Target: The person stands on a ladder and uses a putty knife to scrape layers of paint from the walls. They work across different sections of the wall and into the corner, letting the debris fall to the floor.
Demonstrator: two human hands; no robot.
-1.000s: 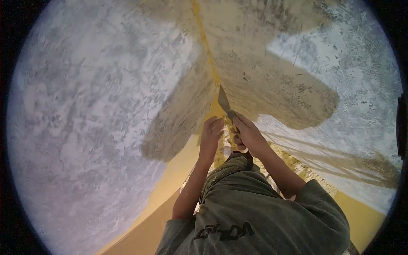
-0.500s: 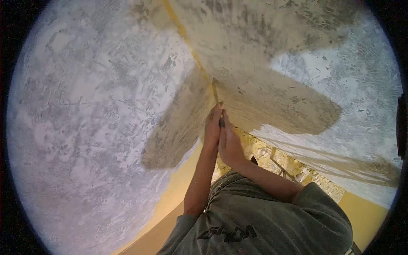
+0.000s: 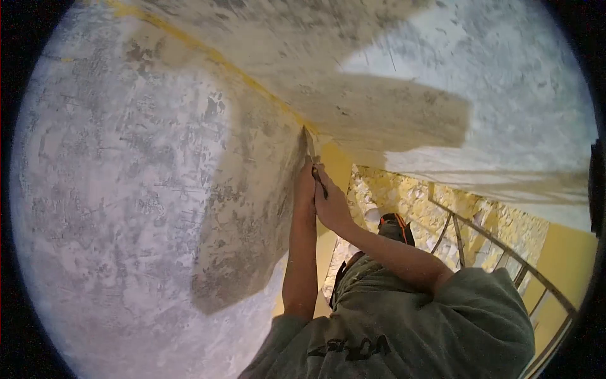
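Both of my hands are raised together at an inside corner where two grey, patchy walls meet. My right hand (image 3: 331,202) is closed around the dark handle of a scraper (image 3: 310,146). Pressed close on the other side, my left hand (image 3: 304,184) is closed on the scraper near the base of its blade; its fingertips are partly hidden. The narrow blade points away from me, its tip touching the corner beside a yellow paint strip (image 3: 240,74). The left wall (image 3: 126,189) runs alongside my left forearm.
Yellow paint flakes (image 3: 404,196) cover the floor below. A metal rail frame (image 3: 505,246) curves along the lower right. A dark shoe with orange trim (image 3: 396,228) shows beyond my shirt. Shadows of my arms fall on both walls.
My view has turned, so the corner strip now slants more and more of the rail and the shoe shows. The scraper tip has shifted slightly along the corner, with both hands still on it.
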